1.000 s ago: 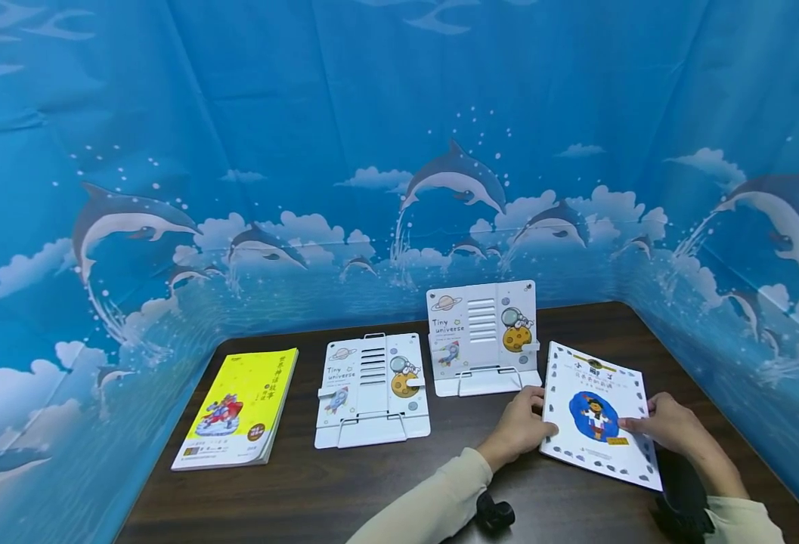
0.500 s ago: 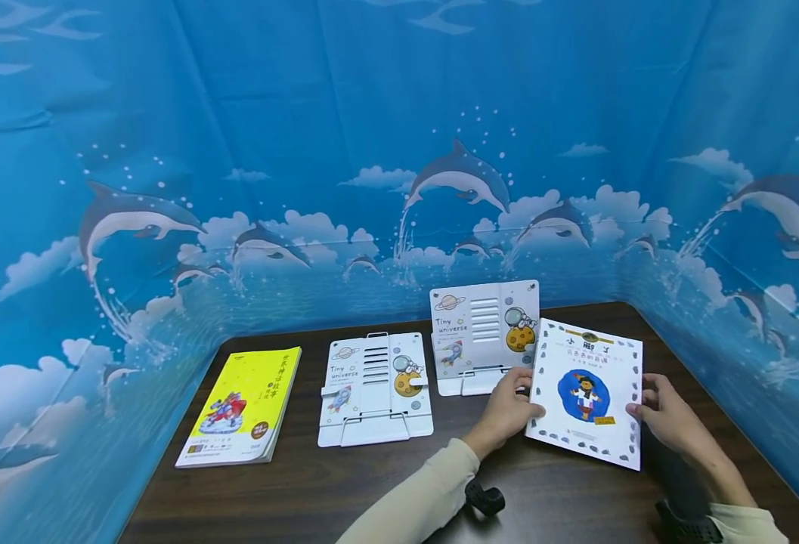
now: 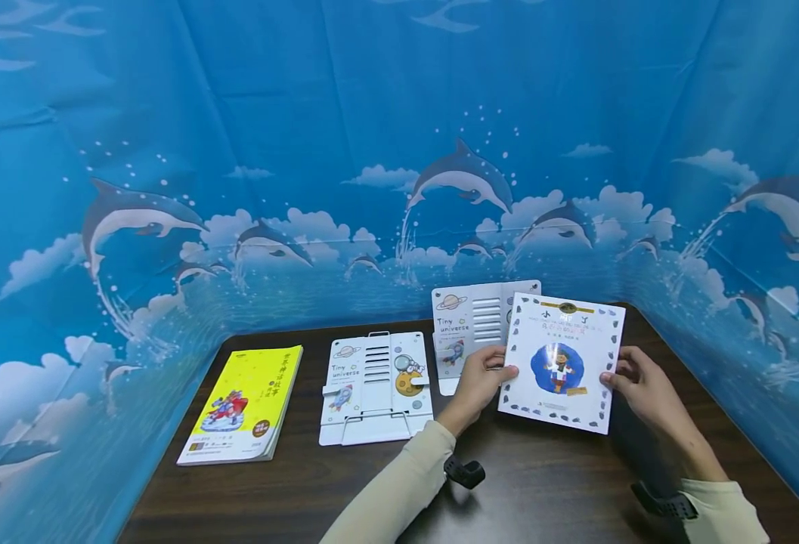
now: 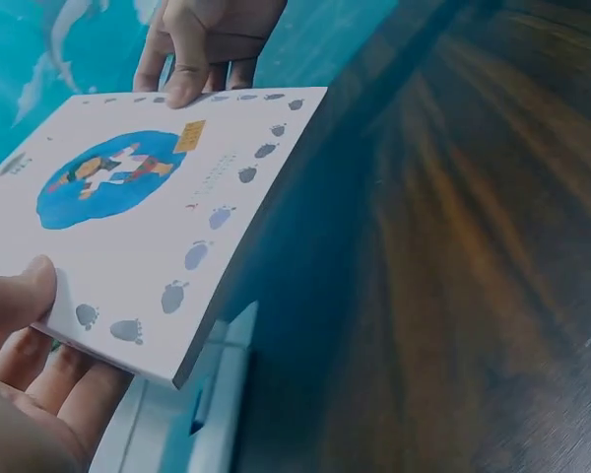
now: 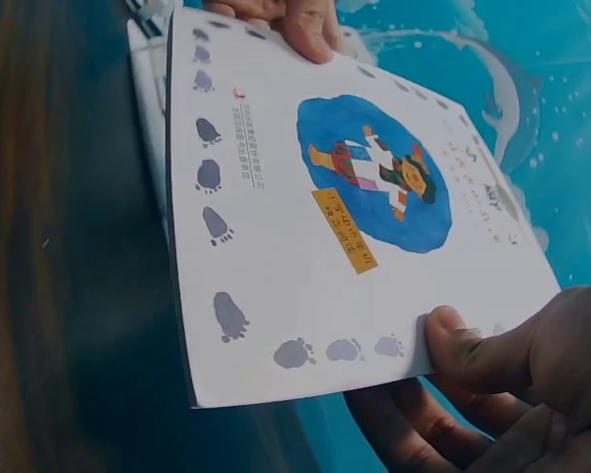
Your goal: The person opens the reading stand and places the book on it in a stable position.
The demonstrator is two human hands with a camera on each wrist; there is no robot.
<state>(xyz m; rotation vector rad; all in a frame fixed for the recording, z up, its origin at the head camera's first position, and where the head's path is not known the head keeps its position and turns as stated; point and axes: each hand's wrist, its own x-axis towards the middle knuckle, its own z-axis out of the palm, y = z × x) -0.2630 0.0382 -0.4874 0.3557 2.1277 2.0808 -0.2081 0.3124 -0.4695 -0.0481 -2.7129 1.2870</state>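
Note:
A white picture book [image 3: 589, 340] with a blue oval and footprint border is held up off the table, slightly tilted. My left hand [image 3: 478, 384] grips its left edge, thumb on the cover and fingers behind. On the opposite edge my right hand [image 3: 647, 389] pinches it the same way, as the right wrist view also shows with the thumb [image 5: 463, 345] on the cover. Behind the book stands an upright white book stand [image 3: 453, 329] printed "Tiny universe", its right part hidden by the book.
A second white book stand [image 3: 361, 432] lies leaned back at the middle of the dark wooden table [image 3: 290, 491]. Left of it lies a thick yellow book [image 3: 249, 393]. A blue dolphin curtain [image 3: 345, 91] encloses the table's back and sides.
Both hands have lifted the white book from the table and carried it left and up, in front of the upright stand. The right thumb has shifted from the cover's middle to the right edge.

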